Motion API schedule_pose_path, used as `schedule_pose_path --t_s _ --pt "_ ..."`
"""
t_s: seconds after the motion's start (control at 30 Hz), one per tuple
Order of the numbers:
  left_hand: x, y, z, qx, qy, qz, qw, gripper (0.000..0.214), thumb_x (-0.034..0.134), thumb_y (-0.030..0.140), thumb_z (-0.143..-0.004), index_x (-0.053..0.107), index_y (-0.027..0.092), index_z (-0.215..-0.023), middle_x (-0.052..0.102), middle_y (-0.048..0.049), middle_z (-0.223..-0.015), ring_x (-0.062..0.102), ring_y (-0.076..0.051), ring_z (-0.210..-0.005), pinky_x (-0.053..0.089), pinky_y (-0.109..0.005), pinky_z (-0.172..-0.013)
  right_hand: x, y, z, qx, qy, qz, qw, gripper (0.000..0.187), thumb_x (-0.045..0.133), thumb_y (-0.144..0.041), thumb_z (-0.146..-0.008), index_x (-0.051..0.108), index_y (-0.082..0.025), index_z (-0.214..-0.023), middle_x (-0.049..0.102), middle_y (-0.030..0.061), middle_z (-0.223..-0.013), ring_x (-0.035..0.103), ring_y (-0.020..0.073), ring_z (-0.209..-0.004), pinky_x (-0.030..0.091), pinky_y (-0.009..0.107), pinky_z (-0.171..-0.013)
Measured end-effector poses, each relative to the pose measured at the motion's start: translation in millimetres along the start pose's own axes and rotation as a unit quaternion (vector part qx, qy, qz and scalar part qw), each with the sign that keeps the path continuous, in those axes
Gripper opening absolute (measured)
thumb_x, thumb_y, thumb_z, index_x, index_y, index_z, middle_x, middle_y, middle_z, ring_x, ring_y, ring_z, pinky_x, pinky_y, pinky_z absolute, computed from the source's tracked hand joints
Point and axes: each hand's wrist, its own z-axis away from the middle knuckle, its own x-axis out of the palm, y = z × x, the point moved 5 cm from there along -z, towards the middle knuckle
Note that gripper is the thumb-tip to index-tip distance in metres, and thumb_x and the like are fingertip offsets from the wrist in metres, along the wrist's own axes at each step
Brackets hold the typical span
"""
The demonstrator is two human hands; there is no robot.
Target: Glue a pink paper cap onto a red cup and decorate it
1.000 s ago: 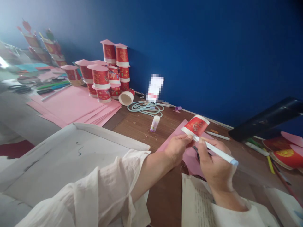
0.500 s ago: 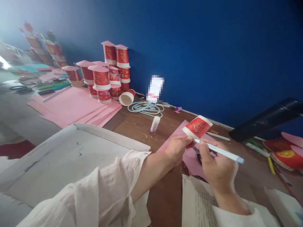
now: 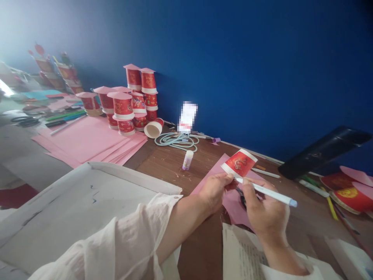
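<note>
A red paper cup (image 3: 240,163) with a gold dragon print and white bands is tilted over a pink sheet (image 3: 212,174). My left hand (image 3: 214,190) is closed, its fingertips pinching at the cup's lower white band. In my right hand (image 3: 266,212) is a white pen (image 3: 269,193) with a pale blue end. The pen's tip points left and meets the cup's lower edge beside my left fingertips. Dark scissor handles (image 3: 242,197) show partly between my hands, on the pink paper.
Red cups with pink paper tops (image 3: 123,105) are stacked at the back left, behind pink sheets (image 3: 90,138). Around the middle are a glue stick (image 3: 188,160), a coiled cable (image 3: 171,142) and a phone. A black cylinder (image 3: 317,155) lies right; a white box lid (image 3: 125,186) lies left.
The view has tilted up slightly, so everything sits lower in the picture. Both hands keep nearly the same hold on the cup and the pen.
</note>
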Motion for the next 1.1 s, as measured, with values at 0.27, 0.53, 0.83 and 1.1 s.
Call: schedule_pose_path --t_s 0.27,0.53,0.83,1.1 --pt "1.7 1.3 0.1 0.002 -0.001 -0.029 1.000 0.026 0.077 0.032 -0.069 0.071 0.010 -0.081 0.068 -0.0109 -0.087 0.060 -0.021 -0.089 0.040 -0.038 -0.099 -0.5 8.0 -4.3 0.092 -0.021 -0.026 0.995 0.033 0.064 -0.049 -0.080 0.072 -0.018 -0.071 0.072 0.0061 -0.059 0.068 0.0245 -0.054 0.047 0.032 -0.053" --pt "1.7 -0.6 1.4 -0.022 0.033 0.028 0.999 0.014 0.070 0.021 -0.073 0.071 0.010 -0.082 0.066 -0.0084 -0.083 0.057 -0.016 -0.076 0.042 -0.032 -0.088 -2.4 3.7 -0.6 0.092 0.022 -0.062 0.994 0.032 0.065 -0.048 -0.082 0.072 -0.016 -0.078 0.070 0.0062 -0.063 0.065 0.0216 -0.056 0.049 0.032 -0.057" --pt "0.7 1.5 6.5 -0.094 0.138 0.066 0.984 0.022 0.051 0.013 -0.090 0.070 0.009 -0.079 0.066 -0.0090 -0.078 0.057 -0.013 -0.068 0.045 -0.028 -0.081 -11.4 2.7 -7.5 0.022 0.083 -0.099 0.991 0.027 0.060 -0.041 -0.090 0.069 -0.016 -0.088 0.062 0.0029 -0.068 0.052 0.0137 -0.056 0.043 0.029 -0.056" --pt "1.1 2.3 5.7 -0.088 0.124 0.075 0.986 0.021 0.052 0.015 -0.091 0.071 0.010 -0.083 0.067 -0.0080 -0.078 0.059 -0.013 -0.071 0.046 -0.028 -0.085 -6.5 -1.3 -1.8 0.012 0.102 -0.081 0.991 0.032 0.064 -0.041 -0.087 0.070 -0.013 -0.103 0.071 0.0147 -0.101 0.067 0.0255 -0.088 0.052 0.040 -0.077"
